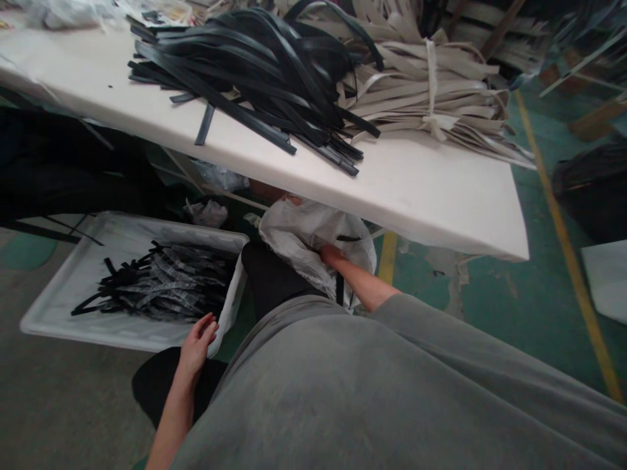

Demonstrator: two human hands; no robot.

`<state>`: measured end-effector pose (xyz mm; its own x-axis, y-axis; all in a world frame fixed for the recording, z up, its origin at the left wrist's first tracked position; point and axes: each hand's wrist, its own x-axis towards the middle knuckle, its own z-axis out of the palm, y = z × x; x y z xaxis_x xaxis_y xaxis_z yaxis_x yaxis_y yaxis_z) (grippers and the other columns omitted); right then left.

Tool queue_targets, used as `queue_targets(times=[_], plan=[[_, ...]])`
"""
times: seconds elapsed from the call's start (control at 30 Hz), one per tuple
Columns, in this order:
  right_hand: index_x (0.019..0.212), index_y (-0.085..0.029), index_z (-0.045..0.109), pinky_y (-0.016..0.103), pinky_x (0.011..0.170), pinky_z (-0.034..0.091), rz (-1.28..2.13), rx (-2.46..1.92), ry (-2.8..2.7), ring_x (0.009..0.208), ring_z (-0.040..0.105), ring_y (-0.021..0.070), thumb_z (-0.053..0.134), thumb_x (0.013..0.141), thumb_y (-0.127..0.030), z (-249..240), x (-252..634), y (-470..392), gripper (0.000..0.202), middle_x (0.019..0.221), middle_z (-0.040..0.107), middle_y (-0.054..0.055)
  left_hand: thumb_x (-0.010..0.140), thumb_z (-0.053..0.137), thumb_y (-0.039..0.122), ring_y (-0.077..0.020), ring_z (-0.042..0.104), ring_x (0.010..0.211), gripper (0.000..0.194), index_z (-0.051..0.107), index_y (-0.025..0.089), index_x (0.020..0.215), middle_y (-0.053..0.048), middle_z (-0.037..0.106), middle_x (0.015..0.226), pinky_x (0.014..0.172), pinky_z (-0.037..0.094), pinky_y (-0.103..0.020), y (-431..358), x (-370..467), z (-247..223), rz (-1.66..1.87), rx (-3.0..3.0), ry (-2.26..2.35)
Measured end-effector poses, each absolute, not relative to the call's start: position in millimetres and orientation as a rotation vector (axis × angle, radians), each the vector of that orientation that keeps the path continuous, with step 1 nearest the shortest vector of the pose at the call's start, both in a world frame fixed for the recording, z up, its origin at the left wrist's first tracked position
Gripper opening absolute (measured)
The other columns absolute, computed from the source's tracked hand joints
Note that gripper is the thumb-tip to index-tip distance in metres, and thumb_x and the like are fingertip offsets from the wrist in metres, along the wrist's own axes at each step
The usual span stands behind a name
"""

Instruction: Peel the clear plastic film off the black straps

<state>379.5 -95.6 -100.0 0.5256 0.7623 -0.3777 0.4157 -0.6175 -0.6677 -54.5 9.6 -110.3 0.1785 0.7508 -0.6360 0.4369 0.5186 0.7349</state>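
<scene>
My left hand is at the near right corner of a white plastic tray, its fingers loosely bent and nothing seen in them. Whether it touches the rim I cannot tell. Inside the tray lies a heap of black strips, some with a greyish, shiny side. Below the table, my right hand reaches into the mouth of a white woven sack; its fingers are hidden in the folds. Black strips show at the sack's edge near my right wrist.
A white-covered table spans the top, bearing a pile of long black straps and a tied bundle of beige straps. On the right, a yellow line crosses the green floor beside a dark bag and a white container.
</scene>
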Motion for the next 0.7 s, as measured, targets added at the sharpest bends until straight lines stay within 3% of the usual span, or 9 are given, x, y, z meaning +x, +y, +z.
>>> queue_targets(times=[0.13,0.33,0.43,0.53,0.7], plan=[[0.115,-0.014,0.062,0.044,0.091,0.05,0.972,-2.555,-0.86,0.106,0.061,0.0237,0.061,0.091,-0.034,-93,396,-107,0.031,0.119,0.063,0.011,0.074,0.071,0.042,-0.0256,0.067,0.105,0.048,0.062,0.018,0.115,-0.013,0.066,0.121,0.096,0.052,-0.043,7,-54,-111,0.287,1.083,1.445],[0.111,-0.015,0.07,0.03,0.09,0.046,0.776,-2.56,-0.826,0.111,0.062,0.0285,0.058,0.089,-0.034,-59,415,-117,0.032,0.112,0.071,0.014,0.07,0.073,0.046,-0.0264,0.068,0.103,0.051,0.063,0.019,0.111,-0.012,0.068,0.116,0.093,0.053,-0.043,11,-50,-112,0.288,1.136,1.428],[0.113,-0.013,0.068,0.027,0.075,0.051,0.732,-2.419,-0.851,0.093,0.067,0.0241,0.056,0.088,-0.036,-41,413,-115,0.036,0.105,0.072,0.011,0.064,0.073,0.055,-0.0271,0.068,0.1,0.058,0.065,0.017,0.108,-0.013,0.07,0.111,0.088,0.055,-0.041,14,-37,-107,0.296,1.2,1.375],[0.103,-0.013,0.069,0.024,0.059,0.051,0.774,-2.254,-0.895,0.071,0.065,0.0174,0.058,0.084,-0.038,-22,404,-106,0.033,0.089,0.072,0.005,0.063,0.071,0.062,-0.028,0.068,0.097,0.061,0.068,0.016,0.103,-0.013,0.072,0.105,0.088,0.054,-0.043,18,-8,-93,0.32,1.274,1.274],[0.077,-0.015,0.066,0.022,0.048,0.048,0.865,-1.896,-1.002,0.056,0.054,0.0118,0.066,0.072,-0.04,12,383,-88,0.026,0.067,0.062,0.0,0.068,0.072,0.053,-0.0255,0.066,0.1,0.049,0.07,0.017,0.103,-0.012,0.072,0.105,0.096,0.049,-0.042,22,75,-54,0.331,1.435,0.988]])
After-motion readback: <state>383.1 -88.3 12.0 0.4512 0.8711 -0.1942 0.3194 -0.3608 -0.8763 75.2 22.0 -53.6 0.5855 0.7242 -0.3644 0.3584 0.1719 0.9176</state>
